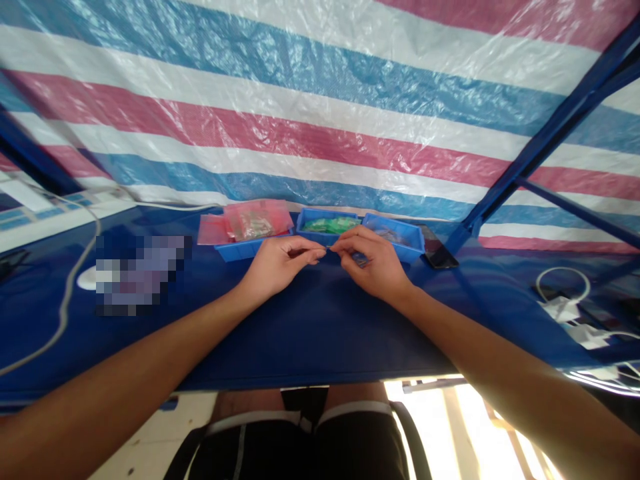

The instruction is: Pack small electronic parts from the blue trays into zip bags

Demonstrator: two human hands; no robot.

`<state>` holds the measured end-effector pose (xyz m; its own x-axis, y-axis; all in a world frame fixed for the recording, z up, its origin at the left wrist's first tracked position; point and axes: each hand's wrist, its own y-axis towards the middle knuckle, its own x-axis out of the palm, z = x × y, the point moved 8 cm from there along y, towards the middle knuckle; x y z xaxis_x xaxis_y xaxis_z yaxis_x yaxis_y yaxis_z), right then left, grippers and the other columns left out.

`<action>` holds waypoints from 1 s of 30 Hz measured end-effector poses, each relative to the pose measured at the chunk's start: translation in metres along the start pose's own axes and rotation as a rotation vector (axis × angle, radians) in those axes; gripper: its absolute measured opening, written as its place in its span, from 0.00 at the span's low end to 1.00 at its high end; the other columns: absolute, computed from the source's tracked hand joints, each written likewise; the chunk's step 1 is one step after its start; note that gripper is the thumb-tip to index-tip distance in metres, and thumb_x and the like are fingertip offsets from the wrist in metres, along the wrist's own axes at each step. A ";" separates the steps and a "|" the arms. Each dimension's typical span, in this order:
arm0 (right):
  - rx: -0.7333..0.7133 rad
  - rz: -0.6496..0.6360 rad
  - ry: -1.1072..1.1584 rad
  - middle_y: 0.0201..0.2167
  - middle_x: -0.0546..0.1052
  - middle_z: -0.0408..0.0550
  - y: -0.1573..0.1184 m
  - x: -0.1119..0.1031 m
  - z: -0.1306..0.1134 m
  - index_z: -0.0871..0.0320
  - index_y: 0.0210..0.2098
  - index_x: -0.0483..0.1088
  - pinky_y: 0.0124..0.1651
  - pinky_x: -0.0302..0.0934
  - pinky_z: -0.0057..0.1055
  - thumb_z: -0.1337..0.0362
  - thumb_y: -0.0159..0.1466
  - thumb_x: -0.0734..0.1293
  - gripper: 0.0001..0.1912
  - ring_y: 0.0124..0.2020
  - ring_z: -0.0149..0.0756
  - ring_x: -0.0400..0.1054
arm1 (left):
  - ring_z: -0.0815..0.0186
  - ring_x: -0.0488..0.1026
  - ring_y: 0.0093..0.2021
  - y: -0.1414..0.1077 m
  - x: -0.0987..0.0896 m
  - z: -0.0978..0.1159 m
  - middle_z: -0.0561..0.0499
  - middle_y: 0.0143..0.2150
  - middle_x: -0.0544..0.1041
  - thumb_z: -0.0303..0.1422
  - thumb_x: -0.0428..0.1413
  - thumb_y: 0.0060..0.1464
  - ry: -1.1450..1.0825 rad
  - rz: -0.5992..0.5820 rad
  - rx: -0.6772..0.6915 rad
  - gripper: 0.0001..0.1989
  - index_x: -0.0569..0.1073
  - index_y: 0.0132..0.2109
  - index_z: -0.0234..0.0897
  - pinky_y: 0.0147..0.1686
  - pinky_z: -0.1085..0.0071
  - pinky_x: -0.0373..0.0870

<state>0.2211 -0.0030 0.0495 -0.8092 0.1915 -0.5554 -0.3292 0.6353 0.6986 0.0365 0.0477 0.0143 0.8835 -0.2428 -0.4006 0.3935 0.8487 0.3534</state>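
Above the blue tabletop, my left hand [280, 265] and my right hand [374, 262] meet with their fingertips close together. Both are closed in a pinch around something tiny between them, too small to name. Just behind the hands stand three blue bins. The left bin [240, 251] carries pink plastic bags [257, 219] that spill over its rim. Green small pieces [330, 225] fill the middle bin [306, 215]. In the right bin [411, 252] lie greyish small items, partly hidden by my right hand.
A dark phone [440, 250] lies right of the bins. Farther right are white chargers and a cable [563, 307]. At left, a white cable [67, 293] crosses the table beside a blurred-out item [145, 273]. A striped plastic sheet [300, 100] hangs behind; blue metal posts [540, 153] flank it.
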 end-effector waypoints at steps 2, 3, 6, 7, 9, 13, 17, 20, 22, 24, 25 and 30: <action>-0.028 0.011 0.004 0.45 0.81 0.51 0.000 0.000 -0.004 0.54 0.45 0.81 0.51 0.74 0.38 0.71 0.70 0.67 0.11 0.45 0.41 0.78 | 0.58 0.86 0.43 -0.001 0.001 0.004 0.45 0.45 0.88 0.48 0.66 0.63 0.041 -0.021 0.031 0.18 0.88 0.47 0.39 0.49 0.64 0.82; -0.048 0.011 0.004 0.45 0.81 0.51 0.000 0.000 -0.005 0.53 0.45 0.81 0.51 0.74 0.38 0.71 0.70 0.67 0.11 0.45 0.41 0.78 | 0.58 0.86 0.43 -0.001 0.001 0.004 0.45 0.45 0.88 0.48 0.66 0.64 0.057 -0.027 0.038 0.18 0.88 0.47 0.39 0.48 0.65 0.81; -0.080 0.007 0.009 0.45 0.82 0.49 -0.001 0.003 -0.007 0.53 0.47 0.80 0.50 0.75 0.37 0.72 0.70 0.68 0.12 0.44 0.40 0.79 | 0.60 0.85 0.40 -0.002 0.001 0.005 0.46 0.43 0.88 0.48 0.66 0.63 0.067 -0.020 0.033 0.18 0.88 0.47 0.38 0.46 0.68 0.80; -0.076 0.013 0.015 0.44 0.82 0.49 -0.001 0.003 -0.006 0.53 0.48 0.80 0.48 0.75 0.37 0.71 0.70 0.68 0.12 0.43 0.40 0.79 | 0.61 0.85 0.39 -0.002 0.001 0.005 0.46 0.42 0.88 0.48 0.66 0.63 0.060 -0.014 0.029 0.18 0.88 0.46 0.38 0.45 0.68 0.80; -0.062 0.032 0.028 0.42 0.82 0.49 0.000 0.002 -0.006 0.53 0.49 0.78 0.46 0.75 0.36 0.71 0.70 0.68 0.11 0.40 0.39 0.78 | 0.62 0.84 0.37 -0.003 0.002 0.006 0.46 0.41 0.88 0.47 0.67 0.62 0.046 -0.003 0.028 0.18 0.88 0.46 0.37 0.43 0.69 0.79; -0.056 0.055 0.014 0.39 0.81 0.47 0.000 -0.001 -0.009 0.53 0.48 0.76 0.44 0.75 0.36 0.70 0.69 0.68 0.10 0.37 0.38 0.77 | 0.63 0.84 0.36 -0.003 0.003 0.011 0.47 0.39 0.87 0.47 0.67 0.62 0.042 0.005 0.050 0.17 0.88 0.45 0.37 0.41 0.70 0.79; -0.064 0.054 -0.013 0.40 0.81 0.47 0.001 -0.003 -0.010 0.53 0.48 0.76 0.44 0.75 0.36 0.70 0.69 0.69 0.10 0.38 0.38 0.78 | 0.63 0.84 0.35 -0.003 0.000 0.010 0.46 0.40 0.88 0.48 0.66 0.63 0.052 0.016 0.053 0.18 0.87 0.46 0.36 0.40 0.70 0.80; -0.055 0.039 -0.024 0.40 0.81 0.47 0.001 -0.002 -0.009 0.53 0.48 0.75 0.45 0.75 0.36 0.70 0.69 0.68 0.09 0.38 0.38 0.78 | 0.64 0.83 0.34 -0.003 -0.001 0.011 0.47 0.40 0.88 0.46 0.65 0.65 0.089 0.002 0.075 0.17 0.87 0.47 0.37 0.39 0.71 0.79; -0.056 0.019 -0.033 0.39 0.81 0.47 0.001 0.000 -0.008 0.54 0.47 0.75 0.45 0.75 0.36 0.71 0.69 0.68 0.09 0.38 0.38 0.78 | 0.65 0.83 0.35 -0.003 0.000 0.014 0.48 0.41 0.87 0.45 0.64 0.66 0.142 -0.015 0.118 0.15 0.87 0.47 0.38 0.40 0.71 0.79; -0.064 0.001 -0.033 0.39 0.81 0.47 0.000 0.001 -0.009 0.54 0.47 0.75 0.45 0.75 0.36 0.71 0.69 0.68 0.09 0.38 0.38 0.78 | 0.64 0.84 0.37 -0.004 0.001 0.020 0.48 0.42 0.88 0.42 0.64 0.67 0.221 -0.026 0.181 0.13 0.88 0.46 0.39 0.41 0.71 0.78; -0.068 -0.004 -0.033 0.39 0.81 0.47 0.000 0.002 -0.009 0.54 0.47 0.75 0.45 0.75 0.36 0.71 0.70 0.68 0.09 0.37 0.38 0.78 | 0.64 0.84 0.39 -0.004 0.002 0.024 0.49 0.43 0.88 0.41 0.63 0.68 0.264 -0.028 0.213 0.12 0.88 0.46 0.40 0.42 0.71 0.77; -0.108 -0.032 -0.071 0.39 0.80 0.48 0.000 0.004 -0.012 0.54 0.49 0.75 0.45 0.74 0.36 0.72 0.71 0.66 0.10 0.38 0.39 0.77 | 0.62 0.84 0.43 -0.007 0.007 0.034 0.49 0.45 0.88 0.39 0.61 0.70 0.422 -0.029 0.337 0.11 0.87 0.47 0.40 0.46 0.69 0.77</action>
<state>0.2120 -0.0109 0.0525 -0.7622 0.2271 -0.6062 -0.4083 0.5581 0.7224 0.0484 0.0241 0.0376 0.7194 0.0047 -0.6946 0.5373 0.6299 0.5608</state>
